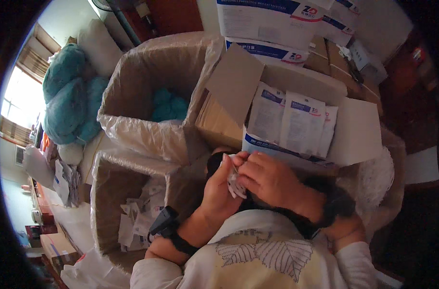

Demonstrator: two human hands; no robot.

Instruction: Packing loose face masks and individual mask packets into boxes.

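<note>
My left hand [221,185] and my right hand [267,177] meet in front of my chest, just below the open carton. Between them is a small white bundle [236,184] with thin strips or loops hanging down; its kind is hard to make out. My left fingers and thumb close around its left side. The right fingers are curled and pinch at its top, partly hiding it. Right behind my hands, the white-and-blue carton [260,142] holds several flat white packets [302,123] standing on edge.
A plastic-lined box [147,53] with teal material [169,106] stands far left. Nearer, another lined box [104,192] holds white packets and scraps [144,212]. Teal bundles [67,111] are piled at left. Stacked cartons [267,21] rise behind; a clear bag of white strands [376,176] is at right.
</note>
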